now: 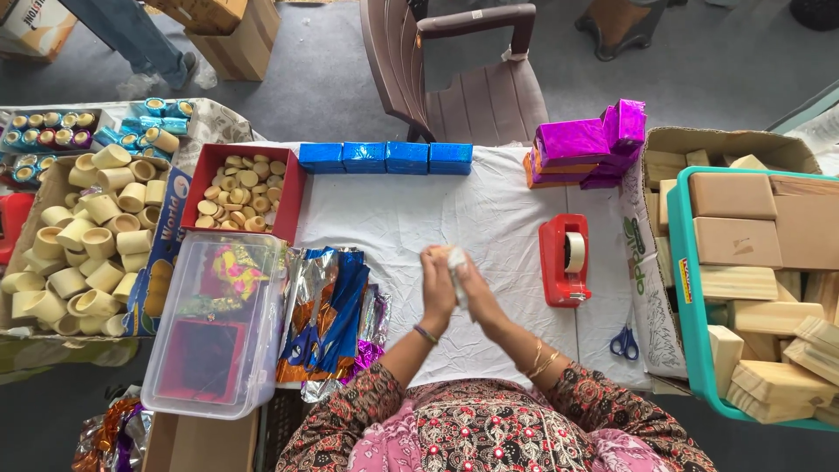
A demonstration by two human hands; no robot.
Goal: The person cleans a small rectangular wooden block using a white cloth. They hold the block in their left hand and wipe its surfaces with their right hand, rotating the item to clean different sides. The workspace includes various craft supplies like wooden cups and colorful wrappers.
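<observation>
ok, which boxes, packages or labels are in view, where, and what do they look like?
Blue wrapped boxes: row of four, table's far edge, shiny rectangles.
Purple wrapped boxes: stacked far right, shiny magenta.
Clear plastic box: left of the hands, lidded.
Yellow label: small strip on the teal crate's rim.
Foil sheets: blue and silver, beside the clear box.

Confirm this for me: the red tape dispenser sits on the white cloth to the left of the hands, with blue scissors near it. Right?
Not quite. The head view shows the tape dispenser on the white cloth to the right of the hands, not the left. The rest holds: the dispenser is red and the blue scissors lie near it.
</observation>
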